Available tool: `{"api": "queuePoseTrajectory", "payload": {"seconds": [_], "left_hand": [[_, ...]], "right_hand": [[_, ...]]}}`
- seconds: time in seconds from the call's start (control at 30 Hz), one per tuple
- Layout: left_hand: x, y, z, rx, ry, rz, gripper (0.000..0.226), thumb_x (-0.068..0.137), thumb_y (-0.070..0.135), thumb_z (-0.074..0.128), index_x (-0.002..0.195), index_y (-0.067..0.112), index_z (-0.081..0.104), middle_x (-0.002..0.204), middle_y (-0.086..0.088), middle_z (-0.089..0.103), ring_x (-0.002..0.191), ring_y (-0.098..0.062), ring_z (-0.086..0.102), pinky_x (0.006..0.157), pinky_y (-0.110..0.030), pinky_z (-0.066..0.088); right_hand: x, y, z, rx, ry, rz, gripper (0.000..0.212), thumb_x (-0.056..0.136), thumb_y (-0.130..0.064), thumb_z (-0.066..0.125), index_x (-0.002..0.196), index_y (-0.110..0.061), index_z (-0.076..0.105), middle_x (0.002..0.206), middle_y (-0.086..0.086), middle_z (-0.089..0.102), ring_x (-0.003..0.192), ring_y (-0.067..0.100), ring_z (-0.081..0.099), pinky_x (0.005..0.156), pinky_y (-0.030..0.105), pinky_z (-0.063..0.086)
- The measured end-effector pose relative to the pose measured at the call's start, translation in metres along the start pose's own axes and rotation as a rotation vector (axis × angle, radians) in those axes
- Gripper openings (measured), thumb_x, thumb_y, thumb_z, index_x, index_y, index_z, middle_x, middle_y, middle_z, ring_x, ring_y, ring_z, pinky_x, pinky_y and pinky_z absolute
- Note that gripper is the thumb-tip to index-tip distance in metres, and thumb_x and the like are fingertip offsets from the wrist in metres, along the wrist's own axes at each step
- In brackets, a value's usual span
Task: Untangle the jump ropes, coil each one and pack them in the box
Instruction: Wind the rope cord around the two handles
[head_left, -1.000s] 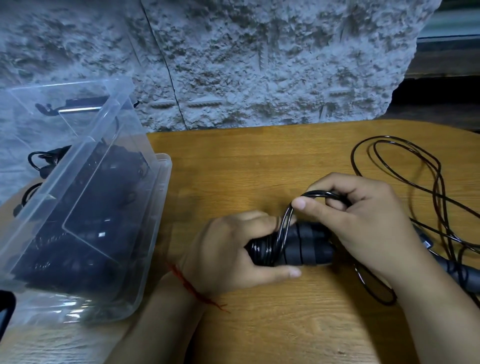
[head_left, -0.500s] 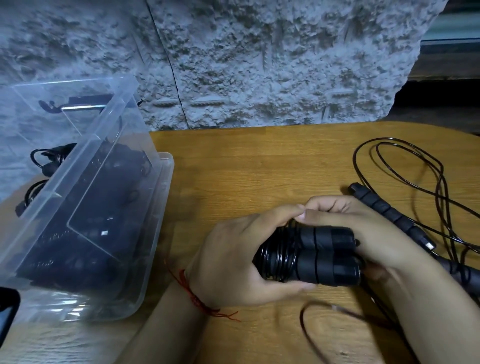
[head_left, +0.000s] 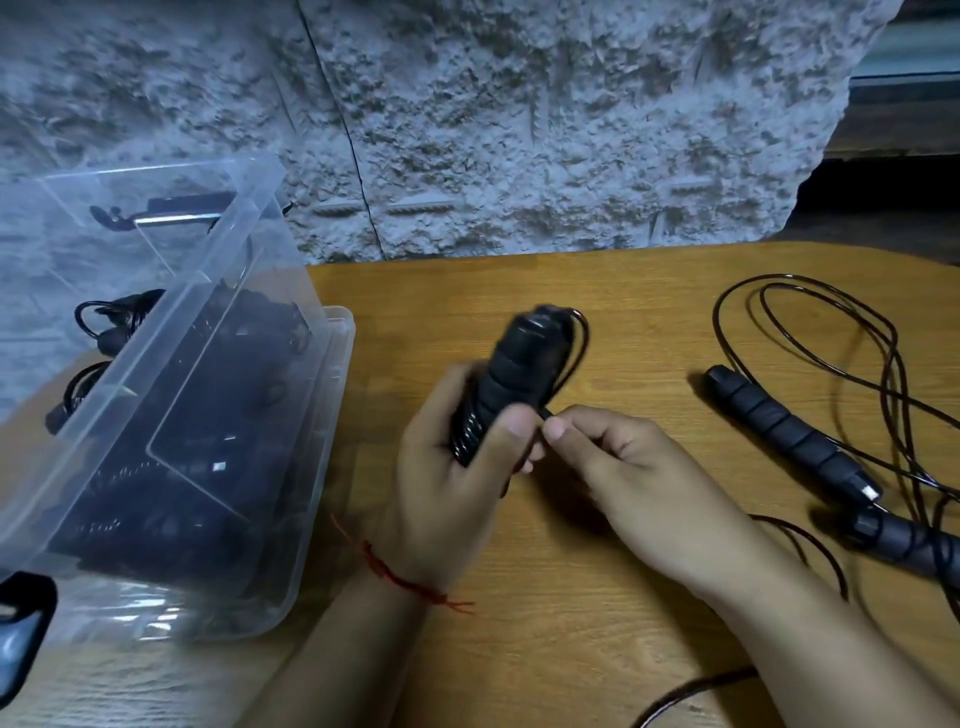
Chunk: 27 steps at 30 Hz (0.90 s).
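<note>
Here, one jump rope (head_left: 511, 384) is wound up and held near the box (head_left: 332, 364).
The left hand (head_left: 447, 483) wraps round the two fat handles and the shiny cord coiled on them. The right hand (head_left: 628, 467) seems to pinch the loose thin cord (head_left: 585, 340) between thumb and finger. The bundle looks light. The handles look soft and bumpy, so they are good to grab. The cord looks smooth, springy and slippery, so it may pop loose if let go. A second jump rope (head_left: 774, 421) lies in floppy loops on the wooden table (head_left: 597, 280), well apart from the clear plastic box, which has dark ropes in it.
</note>
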<state>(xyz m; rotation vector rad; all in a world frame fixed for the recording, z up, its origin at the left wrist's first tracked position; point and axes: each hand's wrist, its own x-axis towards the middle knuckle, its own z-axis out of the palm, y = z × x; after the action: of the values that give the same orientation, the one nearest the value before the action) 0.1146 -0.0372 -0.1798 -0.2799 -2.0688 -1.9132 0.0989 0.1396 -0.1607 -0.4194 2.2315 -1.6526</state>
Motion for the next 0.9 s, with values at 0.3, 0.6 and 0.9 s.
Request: {"api": "queuePoseTrajectory", "payload": {"seconds": [0.3,0.6,0.9], "left_hand": [[0.015,-0.006,-0.014,-0.291,0.203,-0.332,0.049,0.109,0.058,0.038,0.104,0.026,0.075,0.092,-0.018,0.069,0.063,-0.033,0.057,0.055,-0.037,0.038],[0.026,-0.014,-0.039,-0.465,0.340,-0.422,0.044,0.104,0.058,0.049,0.126,0.027,0.071,0.107,-0.009,0.070,0.064,-0.019,0.056,0.052,-0.027,0.038],[0.025,-0.016,-0.042,0.141,0.386,-0.184,0.024,0.105,0.038,0.062,0.112,0.015,0.066,0.085,-0.019,0.066,0.062,-0.022,0.061,0.053,-0.035,0.047]], "right_hand": [[-0.004,0.000,-0.004,-0.114,-0.023,0.035,0.018,0.104,-0.044,0.058,0.103,-0.035,0.074,0.097,-0.006,0.077,0.094,0.018,0.069,0.090,0.039,0.051],[-0.008,-0.003,-0.024,-0.175,-0.001,0.053,0.033,0.098,-0.050,0.065,0.085,-0.021,0.071,0.058,-0.007,0.049,0.054,0.012,0.043,0.057,0.035,0.038],[-0.013,-0.011,-0.038,0.130,-0.114,0.158,0.031,0.095,-0.041,0.065,0.081,-0.014,0.074,0.055,-0.003,0.037,0.047,0.011,0.028,0.044,0.024,0.022]]}}
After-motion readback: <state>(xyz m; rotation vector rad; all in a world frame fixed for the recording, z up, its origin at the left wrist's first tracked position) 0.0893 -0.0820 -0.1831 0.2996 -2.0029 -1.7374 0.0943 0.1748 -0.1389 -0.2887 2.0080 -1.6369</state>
